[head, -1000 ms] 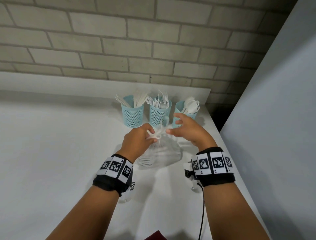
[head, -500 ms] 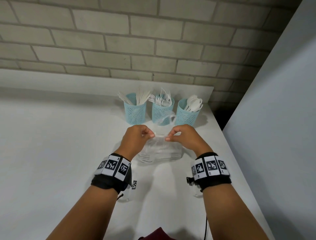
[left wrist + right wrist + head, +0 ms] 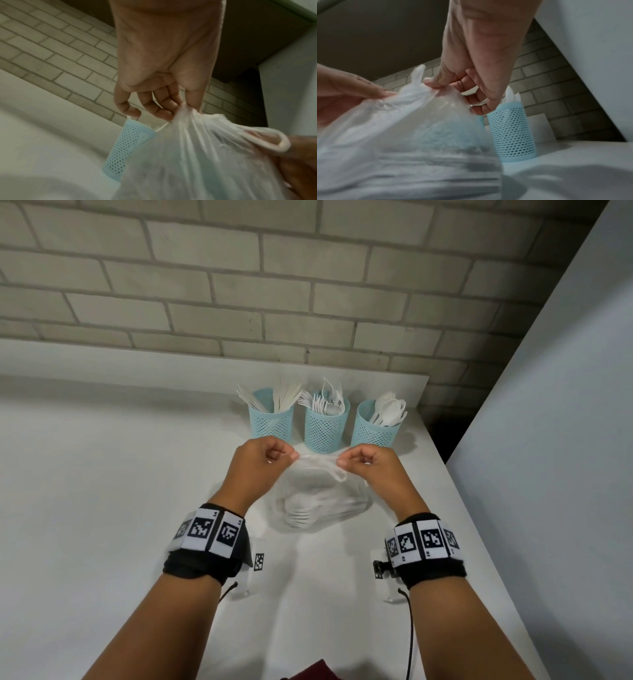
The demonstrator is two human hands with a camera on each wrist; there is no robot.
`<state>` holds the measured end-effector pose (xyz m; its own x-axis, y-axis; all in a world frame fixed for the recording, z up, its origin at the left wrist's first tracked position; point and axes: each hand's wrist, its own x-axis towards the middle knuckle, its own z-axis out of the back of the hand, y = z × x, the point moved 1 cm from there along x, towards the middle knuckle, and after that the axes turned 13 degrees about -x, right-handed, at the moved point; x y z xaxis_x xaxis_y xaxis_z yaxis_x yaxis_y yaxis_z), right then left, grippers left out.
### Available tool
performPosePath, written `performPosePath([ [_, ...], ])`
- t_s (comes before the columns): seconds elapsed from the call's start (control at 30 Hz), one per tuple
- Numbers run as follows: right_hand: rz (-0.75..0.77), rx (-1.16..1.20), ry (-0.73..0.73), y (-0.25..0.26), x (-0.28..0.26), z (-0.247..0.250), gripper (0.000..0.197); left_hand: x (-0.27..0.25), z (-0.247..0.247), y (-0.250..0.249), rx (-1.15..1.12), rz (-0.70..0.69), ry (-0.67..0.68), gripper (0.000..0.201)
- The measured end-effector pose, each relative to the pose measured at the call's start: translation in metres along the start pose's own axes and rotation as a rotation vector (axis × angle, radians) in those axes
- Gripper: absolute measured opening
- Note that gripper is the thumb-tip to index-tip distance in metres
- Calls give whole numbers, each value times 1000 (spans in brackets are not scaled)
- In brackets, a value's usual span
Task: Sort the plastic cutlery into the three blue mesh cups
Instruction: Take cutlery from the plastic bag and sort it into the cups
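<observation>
No brand or readable writing shows anywhere; the 2 black wrist bands (image 3: 209, 534) carry only square black-and-white code tags. 3 blue mesh cups (image 3: 323, 428) stand in 1 row near the brick wall (image 3: 308, 285) on the white table (image 3: 102, 508), and each holds white plastic cutlery (image 3: 388, 410); the pieces are too many to count. Just in front of the cups lies 1 clear plastic bag (image 3: 318, 505) with more white cutlery inside. The left hand (image 3: 258, 467) pinches the top of the bag between thumb and fingers, and the right hand (image 3: 371, 469) pinches the same top from the other side.
</observation>
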<state>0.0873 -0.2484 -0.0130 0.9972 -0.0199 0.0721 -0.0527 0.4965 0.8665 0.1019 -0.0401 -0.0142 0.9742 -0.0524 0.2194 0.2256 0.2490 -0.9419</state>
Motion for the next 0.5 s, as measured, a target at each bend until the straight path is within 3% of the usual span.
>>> performPosePath([
  [0.2, 121, 6, -34, 17, 1, -19, 14, 0, -14, -21, -158, -15, 52, 12],
  [0.3, 116, 120, -144, 17, 3, -10, 16, 2, -5, -25, -453, 101, -9, 17],
  [0.4, 47, 301, -137, 17, 4, -7, 19, 3, 1, -30, -836, 243, 38, 24],
  [0.5, -41, 717, -101, 25, 6, -10, 21, 3, -1, -36, -1187, 321, 12, 28],
])
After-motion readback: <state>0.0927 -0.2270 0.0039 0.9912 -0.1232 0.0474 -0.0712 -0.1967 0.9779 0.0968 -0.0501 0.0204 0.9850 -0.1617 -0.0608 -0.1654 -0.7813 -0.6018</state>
